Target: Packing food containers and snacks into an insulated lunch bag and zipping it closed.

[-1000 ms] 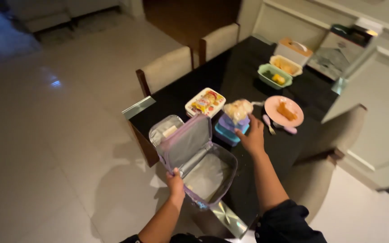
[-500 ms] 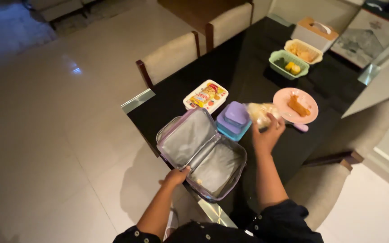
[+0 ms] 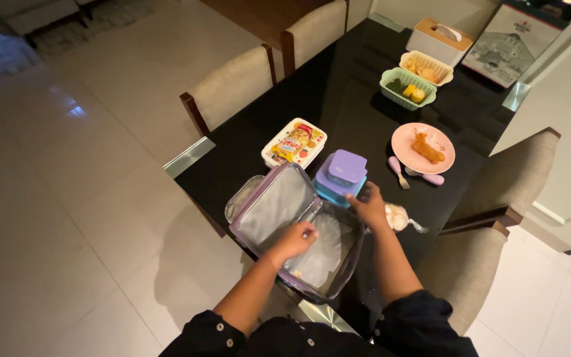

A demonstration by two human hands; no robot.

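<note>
A person's left hand [image 3: 293, 239] reaches into an open lilac lunch bag [image 3: 292, 228] at the near edge of the dark surface [image 3: 345, 106], fingers curled, grip unclear. The right hand [image 3: 370, 206] rests by stacked purple and teal containers [image 3: 342, 176], fingers loosely spread, holding nothing. The soft-sided bag looks light, floppy, best gripped at its rim.
</note>
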